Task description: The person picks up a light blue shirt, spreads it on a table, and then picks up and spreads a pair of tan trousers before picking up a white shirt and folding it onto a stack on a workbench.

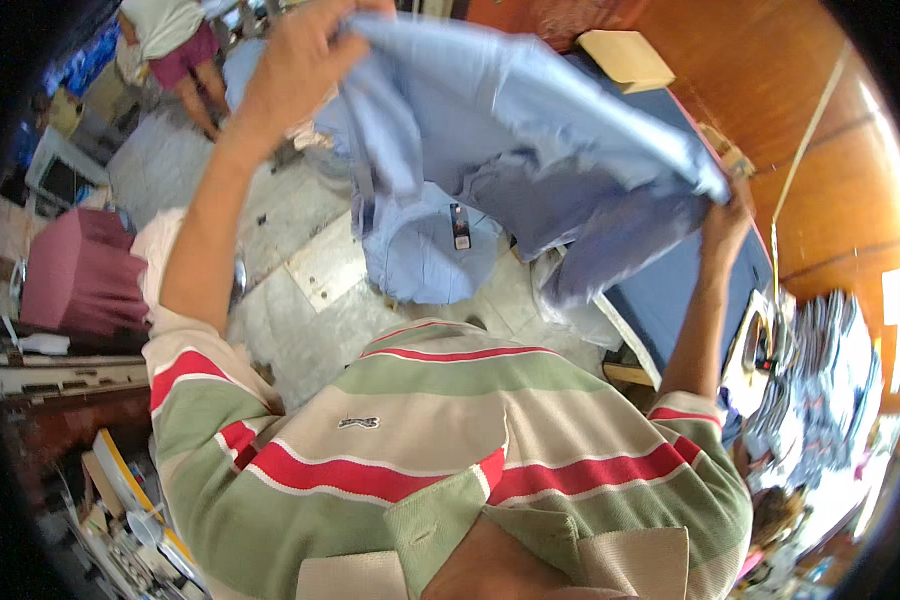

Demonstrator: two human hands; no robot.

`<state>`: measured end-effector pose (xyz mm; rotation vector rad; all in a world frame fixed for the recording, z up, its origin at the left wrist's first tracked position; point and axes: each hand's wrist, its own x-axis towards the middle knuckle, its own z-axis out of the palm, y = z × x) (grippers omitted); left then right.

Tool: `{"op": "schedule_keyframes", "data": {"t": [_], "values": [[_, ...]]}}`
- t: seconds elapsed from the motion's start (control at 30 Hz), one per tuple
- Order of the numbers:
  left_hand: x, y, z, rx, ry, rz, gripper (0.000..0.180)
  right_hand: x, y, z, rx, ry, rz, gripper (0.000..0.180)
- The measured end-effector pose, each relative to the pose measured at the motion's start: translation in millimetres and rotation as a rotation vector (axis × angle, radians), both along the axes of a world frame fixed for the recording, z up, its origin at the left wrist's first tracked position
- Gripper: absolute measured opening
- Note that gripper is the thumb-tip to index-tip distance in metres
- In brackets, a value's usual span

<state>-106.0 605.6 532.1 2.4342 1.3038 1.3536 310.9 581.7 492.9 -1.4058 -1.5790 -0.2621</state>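
A light blue shirt (560,110) is stretched out in the air in front of me, blurred in places by motion. My left hand (305,65) grips its upper left edge, fingers closed on the cloth. At the other end, lower and to the right, my right hand (730,215) is closed on the shirt's edge. Loose folds hang between the hands. Against the lower blue cloth shows a black hang tag (460,227); whether that cloth is part of the same shirt I cannot tell.
On the right a dark blue-topped table (660,300) stands by a wooden wall, with a brown cardboard piece (627,60) on it. Stacked blue garments (820,370) lie beyond. Maroon cloth (80,270) drapes at left. A person (185,50) stands far left.
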Motion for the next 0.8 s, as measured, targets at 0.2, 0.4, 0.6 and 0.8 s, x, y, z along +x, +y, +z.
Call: {"op": "schedule_keyframes", "data": {"t": [0.2, 0.4, 0.6, 0.8], "values": [[24.4, 57.6, 89.8, 0.778, 0.116, 0.168, 0.012, 42.9, -4.1, 81.7, 0.011, -0.012, -0.103, 0.018], [61.3, 43.9, 91.8, 0.446, -0.081, 0.072, 0.009, 86.4, -43.9, 122.1, -0.051, 0.022, -0.038, 0.009], [112.9, 71.0, 85.4, 0.316, -0.198, -0.071, 0.012, 125.3, -77.2, 120.5, -0.143, 0.144, 0.008, 0.017], [169.6, 21.1, 8.1, 0.928, -0.489, 0.219, 0.020, 164.6, -141.4, 94.5, 0.141, 0.504, 0.094, 0.021]]}}
